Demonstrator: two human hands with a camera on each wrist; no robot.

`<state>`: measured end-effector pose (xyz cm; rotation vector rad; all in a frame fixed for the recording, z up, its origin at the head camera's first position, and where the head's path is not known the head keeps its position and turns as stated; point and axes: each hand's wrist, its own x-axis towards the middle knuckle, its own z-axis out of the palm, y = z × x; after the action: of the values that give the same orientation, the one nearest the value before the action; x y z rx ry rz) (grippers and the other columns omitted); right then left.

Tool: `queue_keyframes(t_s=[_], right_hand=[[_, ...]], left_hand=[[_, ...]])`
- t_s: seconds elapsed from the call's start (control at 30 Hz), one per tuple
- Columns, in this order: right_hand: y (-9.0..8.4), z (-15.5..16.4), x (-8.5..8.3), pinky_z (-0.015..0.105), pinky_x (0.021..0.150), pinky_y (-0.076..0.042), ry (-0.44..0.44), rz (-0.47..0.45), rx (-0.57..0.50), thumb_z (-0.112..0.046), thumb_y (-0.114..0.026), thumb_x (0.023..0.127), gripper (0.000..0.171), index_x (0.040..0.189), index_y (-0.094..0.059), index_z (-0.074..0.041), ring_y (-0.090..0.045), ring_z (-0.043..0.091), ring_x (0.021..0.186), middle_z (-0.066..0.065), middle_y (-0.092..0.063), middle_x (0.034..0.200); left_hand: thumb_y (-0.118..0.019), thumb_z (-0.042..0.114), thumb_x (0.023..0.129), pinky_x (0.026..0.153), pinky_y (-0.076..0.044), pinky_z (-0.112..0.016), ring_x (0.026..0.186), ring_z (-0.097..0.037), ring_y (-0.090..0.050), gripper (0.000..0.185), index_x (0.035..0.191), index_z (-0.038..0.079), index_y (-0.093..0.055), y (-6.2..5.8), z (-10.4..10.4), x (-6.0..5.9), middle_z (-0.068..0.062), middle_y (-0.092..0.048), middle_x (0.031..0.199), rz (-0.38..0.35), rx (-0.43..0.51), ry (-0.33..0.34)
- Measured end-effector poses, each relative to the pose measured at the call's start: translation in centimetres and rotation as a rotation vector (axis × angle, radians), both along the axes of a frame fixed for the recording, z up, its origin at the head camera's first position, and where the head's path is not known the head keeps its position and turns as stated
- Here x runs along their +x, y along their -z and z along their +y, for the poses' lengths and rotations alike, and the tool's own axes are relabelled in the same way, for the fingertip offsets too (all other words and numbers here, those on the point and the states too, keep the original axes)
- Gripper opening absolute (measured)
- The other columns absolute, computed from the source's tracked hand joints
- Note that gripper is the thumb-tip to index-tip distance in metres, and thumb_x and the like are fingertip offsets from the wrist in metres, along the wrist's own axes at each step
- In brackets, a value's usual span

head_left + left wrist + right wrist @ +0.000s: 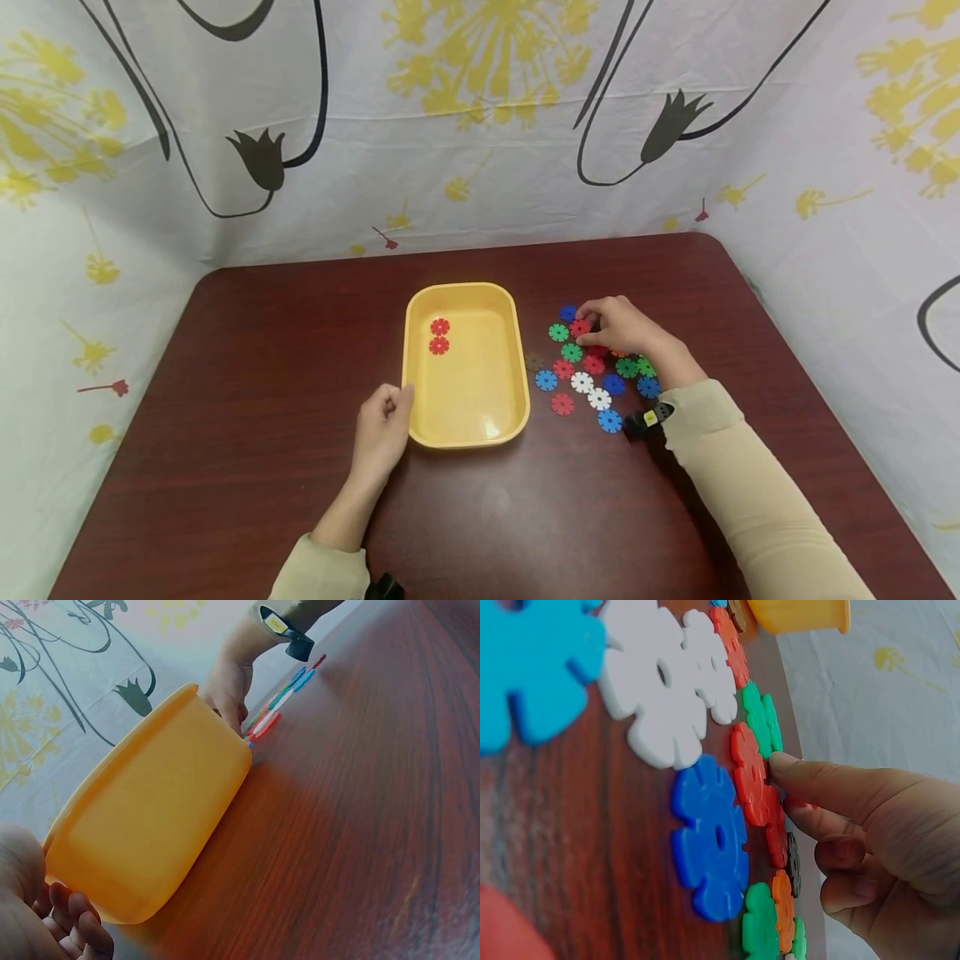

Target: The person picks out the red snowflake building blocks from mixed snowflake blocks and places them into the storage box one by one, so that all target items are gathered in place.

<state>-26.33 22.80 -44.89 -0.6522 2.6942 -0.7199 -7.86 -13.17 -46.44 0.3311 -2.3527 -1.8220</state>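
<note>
A yellow tray point(467, 433) stands on the table, with two red notched discs point(439, 336) lying inside its upper left part. My left hand point(381, 429) holds the tray's left rim, the thumb at the edge and the other fingers curled against the outer wall. Right of the tray, my right hand point(626, 327) reaches over a spread of plastic flower-shaped discs. Its thumb and index finger pinch a red notched disc point(580, 327), mostly hidden by the hand in the right wrist view. Around it lie a blue disc point(567, 313) and green discs point(558, 332).
Nearer the front of the spread lie white discs point(582, 382), a light blue disc point(610, 421) and a pinkish red disc point(562, 404). A brown disc point(534, 362) sits by the tray's right side. The dark red wooden table point(247, 400) meets a patterned cloth point(480, 192) behind.
</note>
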Motion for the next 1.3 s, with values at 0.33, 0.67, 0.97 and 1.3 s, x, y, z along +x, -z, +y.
queue_keyframes(t_s=[0.33, 0.67, 0.97, 1.3], right_hand=[[0.0, -0.2, 0.1, 0.031, 0.061, -0.048, 0.05, 0.086, -0.067, -0.034, -0.073, 0.08, 0.04, 0.11, -0.062, -0.009, -0.051, 0.017, 0.056, 0.003, -0.062, 0.085], [-0.1, -1.4, 0.5, 0.031, 0.057, -0.046, 0.095, 0.123, -0.16, -0.033, -0.073, 0.081, 0.037, 0.109, -0.063, -0.011, -0.05, 0.017, 0.058, 0.0, -0.063, 0.082], [-0.6, -2.6, 0.8, 0.03, 0.057, -0.046, 0.083, 0.214, -0.219, -0.038, -0.072, 0.081, 0.037, 0.108, -0.064, -0.014, -0.05, 0.016, 0.061, -0.001, -0.059, 0.077], [-0.7, -4.0, 1.2, 0.031, 0.058, -0.044, 0.104, 0.206, -0.275, -0.037, -0.073, 0.079, 0.037, 0.108, -0.065, -0.016, -0.048, 0.017, 0.062, -0.001, -0.058, 0.077]], left_hand=[[-0.054, 0.027, 0.095, 0.046, -0.028, -0.02, 0.048, -0.006, -0.03, 0.026, 0.082, 0.007, -0.046, -0.4, -0.1, -0.1, 0.0, -0.034, 0.061, -0.02, 0.0, 0.005], [-0.053, 0.014, 0.095, 0.046, -0.03, -0.019, 0.045, -0.002, -0.031, 0.02, 0.08, 0.001, -0.05, -3.9, 0.9, 0.6, 0.0, -0.038, 0.059, -0.028, -0.052, -0.001], [-0.053, 0.015, 0.096, 0.047, -0.029, -0.019, 0.047, -0.003, -0.031, 0.023, 0.077, 0.003, -0.049, -4.0, 0.8, 0.7, 0.0, -0.035, 0.058, -0.044, -0.047, 0.009], [-0.051, 0.019, 0.097, 0.049, -0.032, -0.022, 0.049, -0.004, -0.033, 0.025, 0.078, 0.003, -0.049, -3.5, 0.6, 0.6, 0.0, -0.037, 0.06, -0.076, -0.081, 0.039]])
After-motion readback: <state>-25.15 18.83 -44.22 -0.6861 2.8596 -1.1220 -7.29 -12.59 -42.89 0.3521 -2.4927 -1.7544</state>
